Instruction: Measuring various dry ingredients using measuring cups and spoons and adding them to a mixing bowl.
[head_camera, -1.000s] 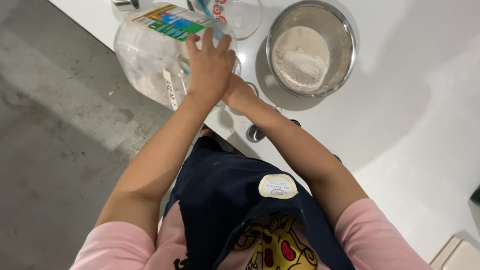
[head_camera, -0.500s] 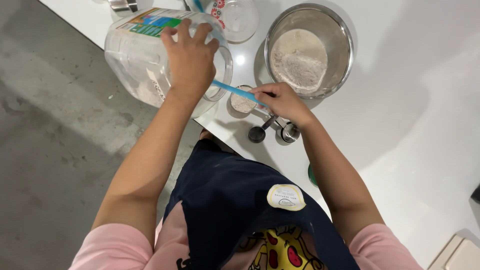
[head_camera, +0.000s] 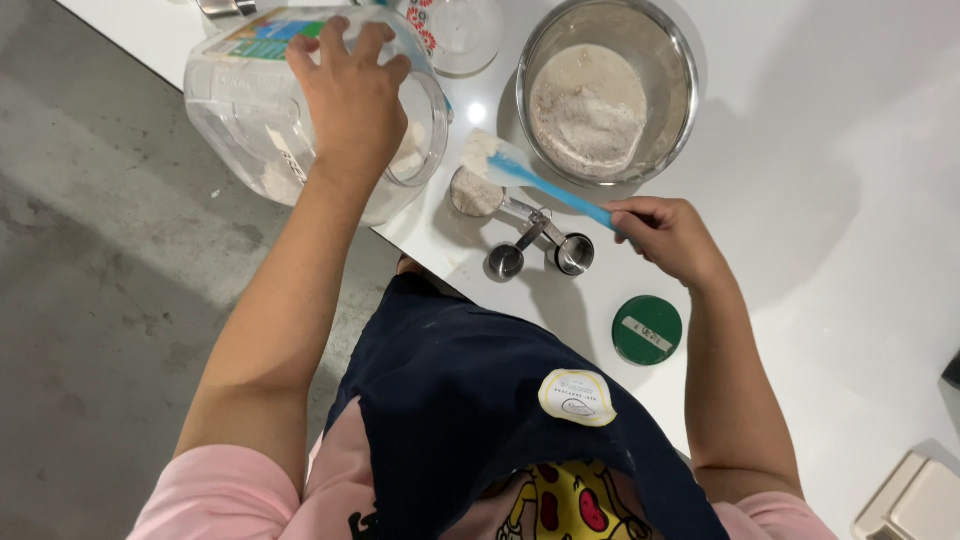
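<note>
Left hand (head_camera: 352, 100) is spread wide over the big clear plastic jar (head_camera: 300, 110), fingers curled over its upper side, palm pressing down, tipping it with the mouth toward the counter edge. A little white flour sits low inside, so I judge the jar light but bulky, its smooth wall slippery; a broad grip across the body near the mouth looks the safest hold.

Right hand (head_camera: 668, 235) is closed around the far end of the blue spatula (head_camera: 530, 180), thumb and fingers pinched on the handle. The white blade, dusted with flour, points away from that hand toward the jar mouth and hovers just above the full measuring cup (head_camera: 476, 193). The spatula looks light, stiff in the handle, bendy at the blade.

Beyond the right hand sits the steel bowl (head_camera: 672, 60) with flour in it. Just below that hand lies the green lid (head_camera: 647, 330) on the white counter (head_camera: 800, 200).
</note>
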